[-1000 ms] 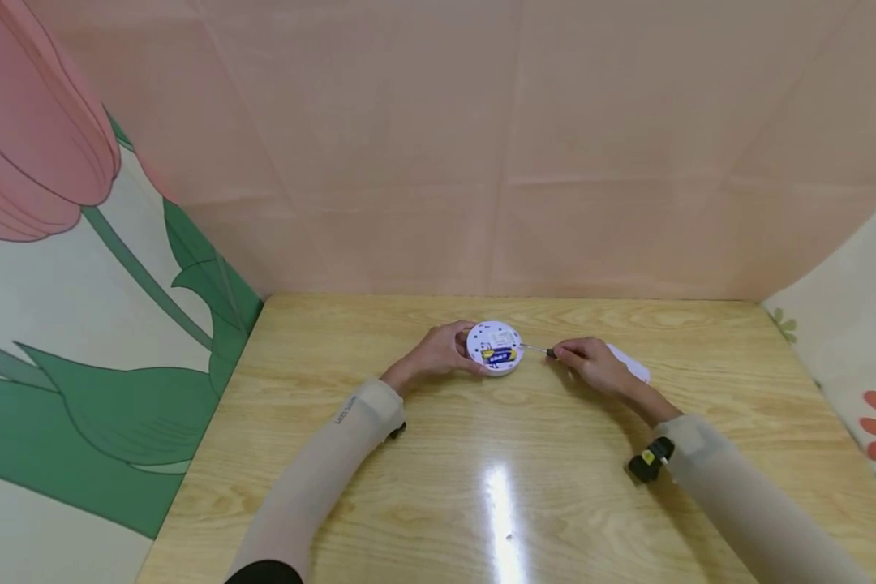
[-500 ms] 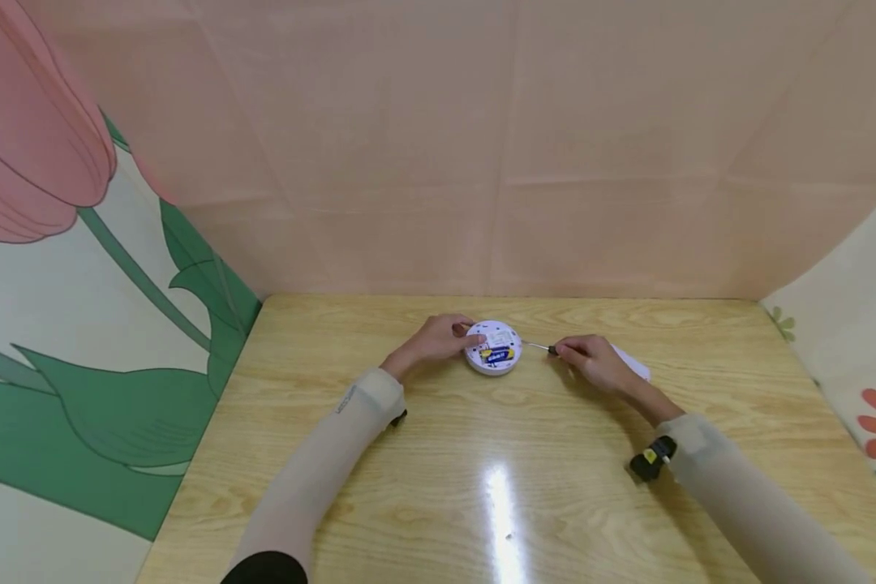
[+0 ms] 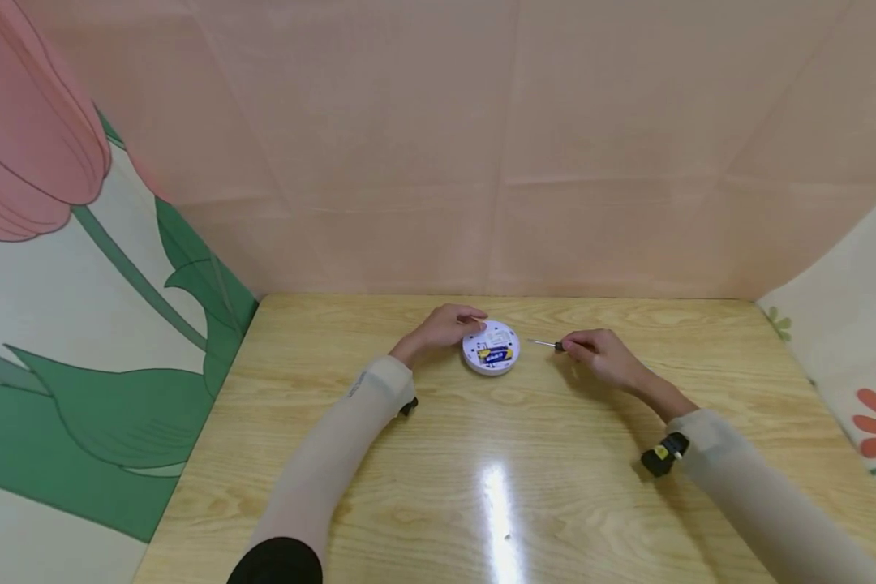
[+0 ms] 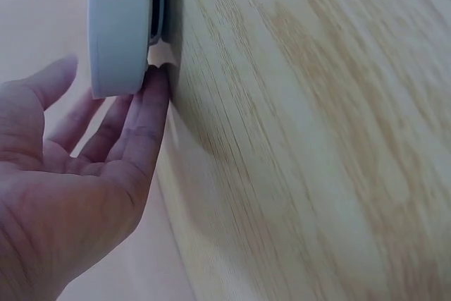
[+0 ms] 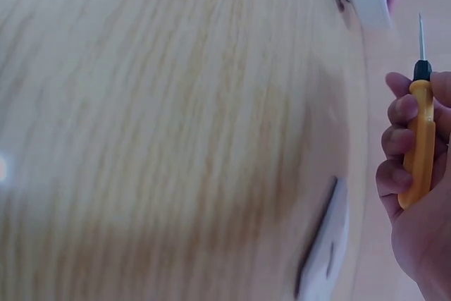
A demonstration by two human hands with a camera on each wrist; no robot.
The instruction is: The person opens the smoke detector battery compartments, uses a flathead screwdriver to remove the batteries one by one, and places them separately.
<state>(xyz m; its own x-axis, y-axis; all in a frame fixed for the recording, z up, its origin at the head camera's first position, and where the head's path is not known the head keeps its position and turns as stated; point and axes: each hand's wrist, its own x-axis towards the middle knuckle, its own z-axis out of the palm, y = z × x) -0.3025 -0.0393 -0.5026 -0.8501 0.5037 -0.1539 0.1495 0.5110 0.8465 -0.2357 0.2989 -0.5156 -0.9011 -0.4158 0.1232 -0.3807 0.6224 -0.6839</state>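
right wrist view: right hand (image 5: pixel 416 195) grips screwdriver (image 5: pixel 421 132).

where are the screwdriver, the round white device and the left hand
screwdriver (image 5: pixel 421 139), right wrist view, on its orange handle
round white device (image 3: pixel 491 348), head view, on its open upper face
left hand (image 3: pixel 445 326), head view, on the back of the hand

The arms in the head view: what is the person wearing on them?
Both arms wear thin beige sleeves down to the wrists. The left sleeve carries small dark lettering and meets a black cuff near the elbow. A black wrist device with a yellow mark sits on the right sleeve.
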